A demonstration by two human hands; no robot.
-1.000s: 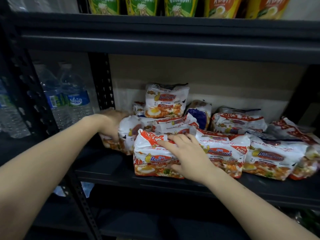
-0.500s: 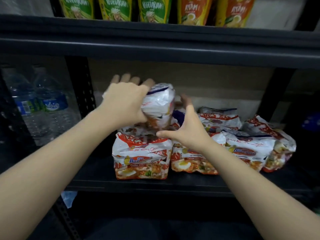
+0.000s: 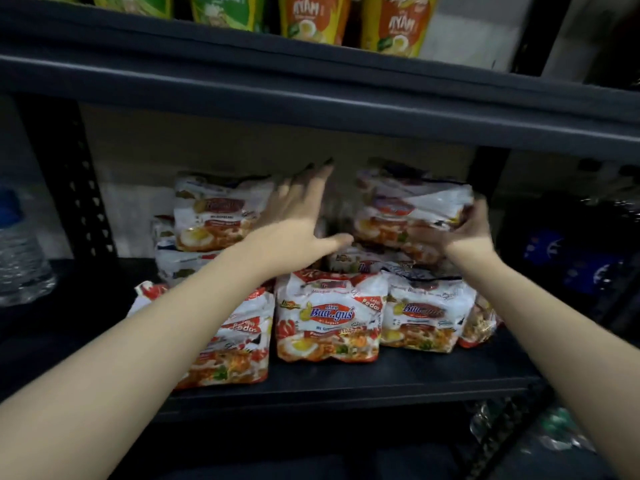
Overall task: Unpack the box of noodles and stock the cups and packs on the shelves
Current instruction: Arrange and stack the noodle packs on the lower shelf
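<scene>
White-and-red plastic wrappers, glossy and slack, stacked two layers deep on the dark metal shelf (image 3: 398, 379). Half a second ago: left hand clamped over a raised pack at the back left, right hand spread flat beside it. Now swapped over. Left hand (image 3: 298, 216) let go, fingers straight and splayed, reaching into the gap between the two upper packs, gripping nothing. Released pack (image 3: 214, 213) sitting on the back-left pile, leaning slightly. Right hand (image 3: 471, 230) curled round the right edge of another pack (image 3: 412, 206), held up over the lower row at the right, apparently not set down yet.

Front row: centre pack (image 3: 329, 320) facing out, neighbours touching it on both sides, the left one partly hidden behind the forearm. Water bottles (image 3: 20, 247) in the next bay to the left; green and yellow pouches (image 3: 311, 15) on the shelf above.

Meaning for the task, as a judgement: second tier growing, one pack placed, one more about to land. No box or cups in view, so remaining stock unknown.
</scene>
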